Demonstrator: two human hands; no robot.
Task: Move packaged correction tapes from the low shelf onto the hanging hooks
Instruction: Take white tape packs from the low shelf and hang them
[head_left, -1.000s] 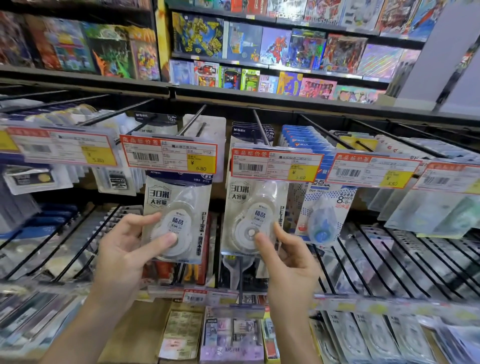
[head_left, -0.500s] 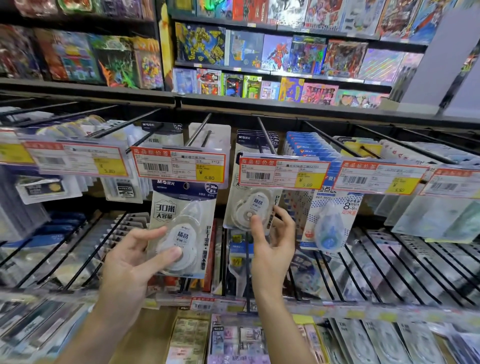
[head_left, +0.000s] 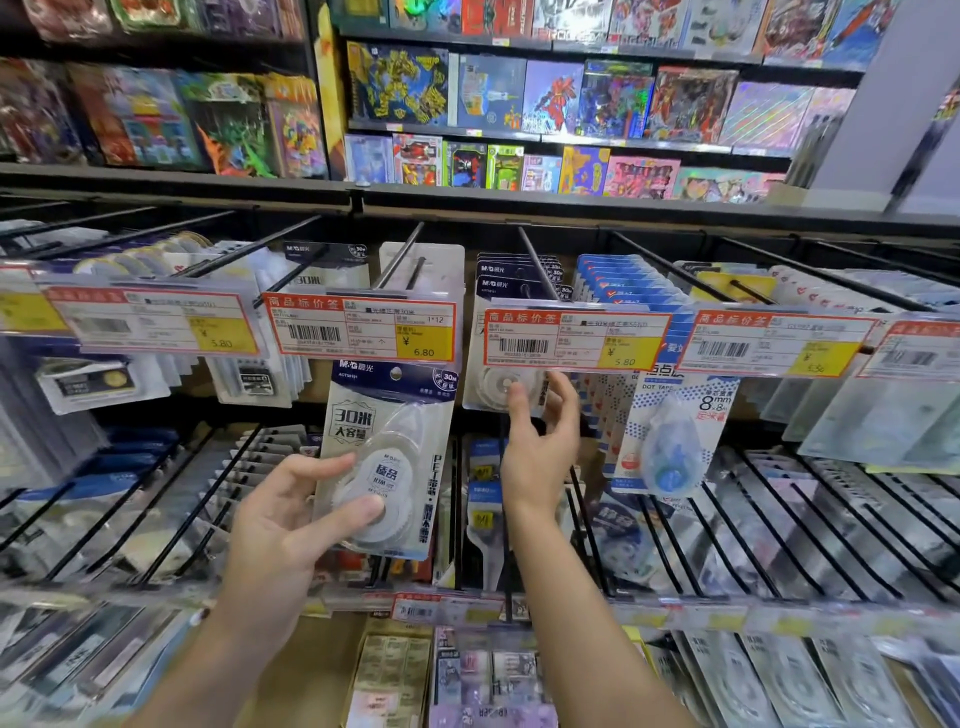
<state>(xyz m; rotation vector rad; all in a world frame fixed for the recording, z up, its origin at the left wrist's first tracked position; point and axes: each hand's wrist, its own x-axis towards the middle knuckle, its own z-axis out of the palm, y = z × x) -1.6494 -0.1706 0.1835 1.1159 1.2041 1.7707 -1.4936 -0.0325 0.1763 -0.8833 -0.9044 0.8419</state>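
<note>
A single wide-angle view, worn on the person's head, looks forward and slightly down at a shop display from close range. The row of black metal hanging hooks (head_left: 397, 262) with red-and-yellow price tags (head_left: 363, 330) runs left to right across the middle, near enough that both bare forearms reach into it from the near edge. Farther back and higher stand shelves of colourful toy boxes (head_left: 553, 98) (straight lines bow toward the edges). No second view shares the scene.
</note>
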